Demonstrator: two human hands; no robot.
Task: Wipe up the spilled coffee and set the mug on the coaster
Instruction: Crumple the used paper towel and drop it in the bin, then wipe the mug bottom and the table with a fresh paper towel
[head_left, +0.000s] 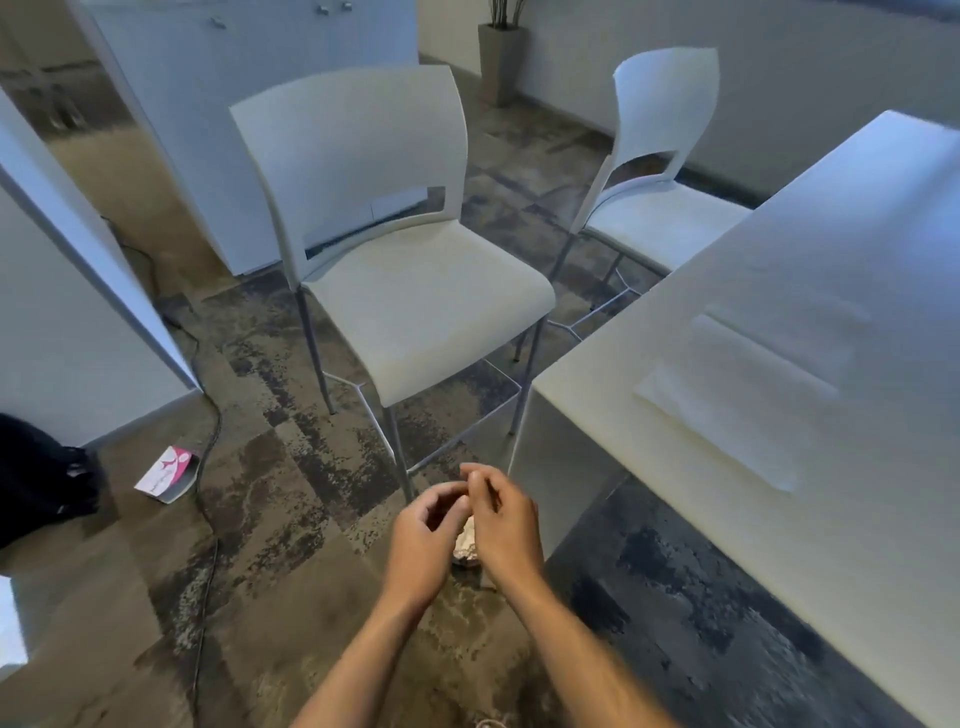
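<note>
Both hands half-curled, left hand (426, 530), right hand (501, 519), crumpled tissue (466, 540) between, grip unclear

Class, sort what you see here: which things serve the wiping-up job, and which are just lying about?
Job:
- crumpled, stained paper wad between left hand and right hand
- flat white paper napkins on white table

Lying about:
- pink-and-white booklet
- black bag
- black floor cable
- two white chairs

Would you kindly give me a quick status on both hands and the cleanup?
Left hand and right hand together over the floor, crumpled paper wad between them. No mug, coaster or spill in view. White table to the right, chair ahead.
</note>
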